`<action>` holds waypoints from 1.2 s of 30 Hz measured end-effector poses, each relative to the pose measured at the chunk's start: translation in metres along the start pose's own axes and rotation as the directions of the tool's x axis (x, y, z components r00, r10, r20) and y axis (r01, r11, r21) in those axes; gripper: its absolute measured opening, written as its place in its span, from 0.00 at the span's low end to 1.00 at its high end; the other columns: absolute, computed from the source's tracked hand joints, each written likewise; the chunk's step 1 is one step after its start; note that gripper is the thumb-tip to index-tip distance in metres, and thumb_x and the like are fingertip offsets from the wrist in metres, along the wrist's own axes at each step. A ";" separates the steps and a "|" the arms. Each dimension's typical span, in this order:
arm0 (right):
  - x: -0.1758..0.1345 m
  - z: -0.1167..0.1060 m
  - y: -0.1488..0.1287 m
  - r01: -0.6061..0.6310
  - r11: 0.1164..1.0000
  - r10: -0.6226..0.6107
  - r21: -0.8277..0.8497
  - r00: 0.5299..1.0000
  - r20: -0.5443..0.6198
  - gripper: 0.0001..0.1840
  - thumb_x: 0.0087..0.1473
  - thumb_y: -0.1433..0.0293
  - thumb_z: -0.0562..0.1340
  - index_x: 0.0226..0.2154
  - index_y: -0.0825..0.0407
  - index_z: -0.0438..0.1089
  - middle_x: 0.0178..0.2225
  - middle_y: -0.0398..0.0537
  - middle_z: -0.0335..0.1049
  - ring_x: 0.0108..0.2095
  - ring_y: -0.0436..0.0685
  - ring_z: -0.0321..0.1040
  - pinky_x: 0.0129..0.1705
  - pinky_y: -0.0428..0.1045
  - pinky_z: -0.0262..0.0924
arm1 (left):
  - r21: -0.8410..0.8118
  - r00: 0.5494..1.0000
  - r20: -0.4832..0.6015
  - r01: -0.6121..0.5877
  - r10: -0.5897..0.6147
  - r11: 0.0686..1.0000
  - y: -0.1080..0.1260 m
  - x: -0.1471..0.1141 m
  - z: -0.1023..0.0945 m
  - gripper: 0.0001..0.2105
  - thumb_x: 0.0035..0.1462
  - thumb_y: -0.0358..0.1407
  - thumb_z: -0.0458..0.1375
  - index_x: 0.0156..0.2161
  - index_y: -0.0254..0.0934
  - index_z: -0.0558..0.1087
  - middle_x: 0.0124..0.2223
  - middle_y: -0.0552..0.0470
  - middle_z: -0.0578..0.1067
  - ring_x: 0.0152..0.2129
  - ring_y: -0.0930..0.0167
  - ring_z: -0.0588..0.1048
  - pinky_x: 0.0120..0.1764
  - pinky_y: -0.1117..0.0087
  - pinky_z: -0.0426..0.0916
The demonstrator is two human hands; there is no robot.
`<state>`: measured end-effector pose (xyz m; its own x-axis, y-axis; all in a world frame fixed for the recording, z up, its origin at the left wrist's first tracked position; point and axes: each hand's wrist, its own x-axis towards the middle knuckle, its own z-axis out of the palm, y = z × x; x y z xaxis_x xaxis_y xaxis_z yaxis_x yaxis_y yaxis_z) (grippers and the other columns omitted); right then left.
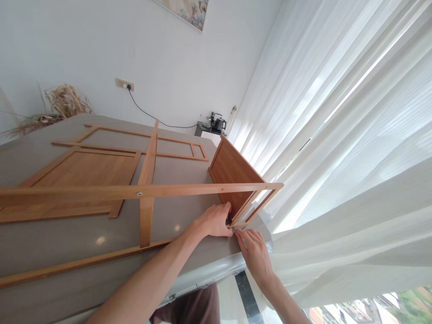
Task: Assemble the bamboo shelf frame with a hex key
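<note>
A partly joined wooden frame [189, 190] stands on the grey-covered table. Its right end carries a solid wooden panel [232, 164]. At the bottom near corner of that end, my left hand [216, 220] is closed round the lower rail, with its fingers against the panel. Just to the right, my right hand [254, 247] pinches a thin metal piece, apparently a hex key, at the same corner. The fingers hide most of it. A wooden cross slat [146, 216] joins the upper and lower long rails left of my hands.
Behind the frame lie a flat wooden panel [84, 168] and a slim open wooden frame [175, 139]. Dried stalks [67, 101] sit at the far left. A black kettle [219, 123] stands on a small cabinet by the wall. White curtains [337, 135] hang close on the right.
</note>
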<state>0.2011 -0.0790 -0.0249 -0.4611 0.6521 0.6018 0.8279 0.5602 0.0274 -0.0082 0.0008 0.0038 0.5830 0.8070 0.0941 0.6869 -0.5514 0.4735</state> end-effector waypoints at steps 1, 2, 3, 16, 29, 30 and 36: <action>0.000 0.000 -0.001 -0.009 1.000 0.009 0.000 1.000 -0.002 0.14 0.74 0.71 0.53 0.44 0.52 0.75 0.33 0.47 0.78 0.34 0.56 0.74 0.36 0.52 0.63 | 0.001 1.000 0.002 0.001 -0.001 1.000 0.000 0.000 0.000 0.19 0.68 0.46 0.61 0.55 0.36 0.73 0.50 0.46 0.77 0.43 0.65 0.78 0.47 0.57 0.76; 0.000 0.001 -0.002 -0.016 1.000 0.016 0.002 1.000 -0.003 0.14 0.74 0.71 0.53 0.44 0.51 0.75 0.33 0.46 0.77 0.33 0.56 0.74 0.36 0.52 0.62 | 0.002 1.000 0.003 0.002 -0.002 1.000 0.000 0.000 0.000 0.18 0.68 0.46 0.61 0.55 0.36 0.73 0.50 0.46 0.77 0.43 0.65 0.78 0.47 0.57 0.76; -0.001 0.001 -0.002 -0.021 1.000 0.021 0.004 1.000 -0.002 0.14 0.74 0.71 0.53 0.44 0.51 0.75 0.32 0.46 0.77 0.33 0.56 0.73 0.36 0.52 0.62 | 0.002 1.000 0.003 0.003 -0.003 1.000 0.000 0.000 0.000 0.18 0.68 0.46 0.61 0.55 0.36 0.73 0.50 0.46 0.77 0.43 0.65 0.78 0.47 0.57 0.76; -0.003 0.000 -0.001 -0.022 0.998 0.022 0.061 1.000 0.001 0.11 0.73 0.70 0.55 0.44 0.50 0.74 0.34 0.48 0.77 0.35 0.56 0.74 0.35 0.50 0.69 | -0.008 1.000 -0.005 -0.002 0.001 1.000 0.000 -0.001 -0.001 0.21 0.65 0.50 0.62 0.54 0.36 0.72 0.47 0.47 0.77 0.41 0.65 0.77 0.47 0.58 0.74; -0.004 -0.003 -0.002 0.108 0.994 -0.107 -0.027 0.993 0.054 0.16 0.72 0.77 0.53 0.51 0.53 0.73 0.38 0.50 0.78 0.37 0.58 0.76 0.40 0.53 0.70 | 0.010 1.000 -0.013 -0.009 0.010 1.000 0.001 -0.001 -0.001 0.18 0.67 0.46 0.62 0.55 0.35 0.73 0.49 0.46 0.78 0.43 0.65 0.79 0.48 0.56 0.77; -0.004 -0.004 -0.002 0.120 0.992 -0.118 -0.033 0.991 0.058 0.16 0.71 0.77 0.52 0.52 0.53 0.73 0.39 0.51 0.79 0.37 0.58 0.76 0.40 0.53 0.70 | 0.012 1.000 -0.013 -0.009 0.009 1.000 0.001 -0.001 -0.001 0.18 0.67 0.46 0.62 0.55 0.35 0.73 0.50 0.46 0.78 0.43 0.65 0.79 0.48 0.56 0.77; -0.003 -0.005 0.001 0.197 0.979 -0.193 -0.059 0.979 0.067 0.16 0.70 0.79 0.54 0.54 0.55 0.73 0.44 0.54 0.79 0.41 0.59 0.77 0.41 0.53 0.71 | 0.015 1.000 -0.008 -0.008 0.008 1.000 0.002 -0.002 -0.002 0.18 0.68 0.45 0.61 0.55 0.35 0.73 0.51 0.46 0.78 0.44 0.65 0.79 0.48 0.57 0.77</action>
<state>0.2047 -0.0835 -0.0230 -0.6327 0.5641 0.5306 0.7381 0.6466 0.1926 -0.0091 -0.0008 0.0065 0.5848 0.8043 0.1050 0.6886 -0.5607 0.4599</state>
